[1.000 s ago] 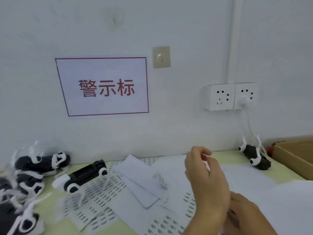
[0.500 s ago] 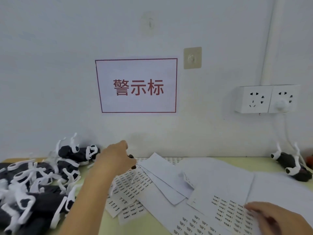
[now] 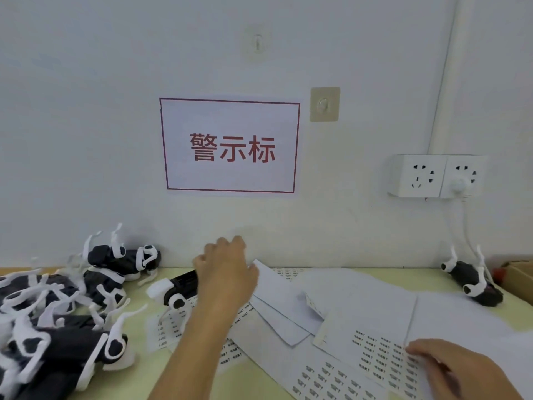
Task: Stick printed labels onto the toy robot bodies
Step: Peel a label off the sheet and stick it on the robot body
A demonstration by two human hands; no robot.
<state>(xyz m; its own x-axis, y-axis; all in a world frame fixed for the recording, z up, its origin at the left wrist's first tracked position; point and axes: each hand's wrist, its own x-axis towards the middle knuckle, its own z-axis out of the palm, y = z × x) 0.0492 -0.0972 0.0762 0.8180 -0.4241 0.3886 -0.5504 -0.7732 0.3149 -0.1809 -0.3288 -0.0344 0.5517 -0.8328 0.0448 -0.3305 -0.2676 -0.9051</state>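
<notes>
A black toy robot body point(image 3: 176, 287) with white legs lies on the yellow-green table, left of the middle. My left hand point(image 3: 227, 272) reaches over it, and its curled fingers grip the black body's right end. A sheet of small printed labels point(image 3: 372, 353) lies at the lower right among loose white papers. My right hand point(image 3: 461, 370) rests on that sheet with its fingertips touching the rows of labels. Whether a label is lifted under those fingers stays hidden.
A pile of several black-and-white toy robots point(image 3: 57, 313) fills the left of the table. One more robot point(image 3: 473, 281) lies at the far right beside a cardboard box point(image 3: 519, 278). More label sheets point(image 3: 170, 327) lie under my left forearm. A wall socket point(image 3: 435, 176) trails a white cable.
My left hand has gone from the middle across to the left and closed on the robot body. My right hand has settled on the label sheet. The view has turned left.
</notes>
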